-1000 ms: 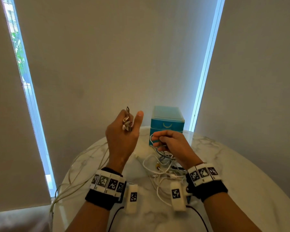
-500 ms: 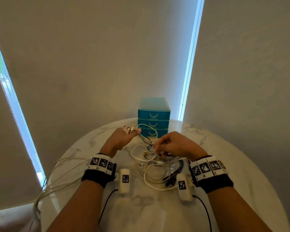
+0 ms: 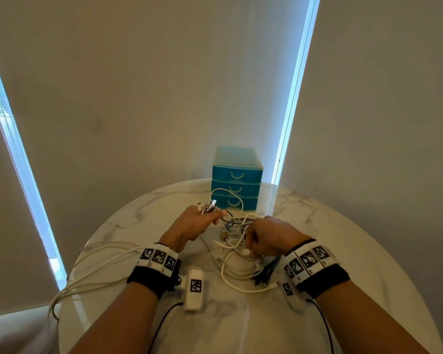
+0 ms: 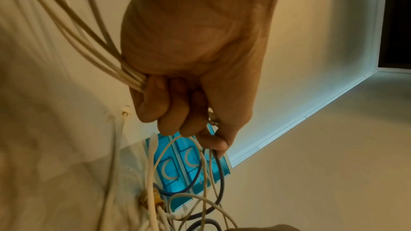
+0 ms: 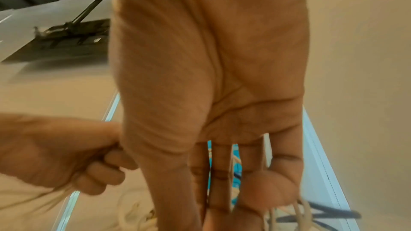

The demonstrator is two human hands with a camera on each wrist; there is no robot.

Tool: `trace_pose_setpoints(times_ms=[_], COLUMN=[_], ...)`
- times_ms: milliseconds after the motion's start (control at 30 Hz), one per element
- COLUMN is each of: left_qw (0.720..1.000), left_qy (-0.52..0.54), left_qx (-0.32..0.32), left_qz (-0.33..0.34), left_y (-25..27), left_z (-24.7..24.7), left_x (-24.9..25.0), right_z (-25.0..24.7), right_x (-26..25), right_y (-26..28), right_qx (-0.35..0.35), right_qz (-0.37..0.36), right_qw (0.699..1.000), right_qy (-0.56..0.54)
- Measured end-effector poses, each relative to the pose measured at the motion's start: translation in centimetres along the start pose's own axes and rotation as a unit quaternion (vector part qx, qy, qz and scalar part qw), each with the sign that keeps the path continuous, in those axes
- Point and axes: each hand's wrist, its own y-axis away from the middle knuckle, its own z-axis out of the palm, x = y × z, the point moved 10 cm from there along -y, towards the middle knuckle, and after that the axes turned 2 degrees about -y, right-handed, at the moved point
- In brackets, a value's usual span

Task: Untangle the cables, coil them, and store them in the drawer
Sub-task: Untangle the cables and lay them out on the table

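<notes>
A tangle of white and dark blue cables (image 3: 237,254) lies on the marble table (image 3: 343,251) in front of a blue three-drawer unit (image 3: 237,185) with all drawers closed. My left hand (image 3: 210,213) grips a bundle of white cables, and their connector ends (image 3: 207,206) stick up past the fingers. In the left wrist view the fingers (image 4: 169,111) curl round the bundled white cables (image 4: 131,78). My right hand (image 3: 250,247) is knuckles-up over the tangle, fingers curled down onto a white cable. The right wrist view is blurred, with cables (image 5: 300,215) at the fingertips.
Long white cables (image 3: 95,267) trail from my left hand over the table's left edge. Dark connectors (image 3: 265,273) lie near my right wrist. The drawer unit stands at the table's far edge against the blinds.
My left hand has come down from a raised position to just above the table, still holding the connector ends. My right hand stayed on the tangle and drew slightly toward me.
</notes>
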Motion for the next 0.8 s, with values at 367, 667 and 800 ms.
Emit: trace_pose_setpoints(times_ms=[367,667,800], left_qw=[0.994,0.983,0.980], left_qy=[0.030,0.125,0.138], left_qx=[0.105,0.123,0.095], left_qz=[-0.012,0.049,0.109], left_y=[0.5,1.7,2.6], left_z=[-2.5,-3.4,-3.0], left_x=[0.2,2.6,4.7], right_z=[-12.5,-18.5,-16.6], right_x=[1.9,1.3,-0.7], right_y=[3.1,5.4,4.4], right_qx=[0.334,0.455,0.431], right_qz=[-0.082,-0.122,-0.112], right_qw=[0.868,0.671,0.700], right_qy=[-0.359,-0.573,-0.559])
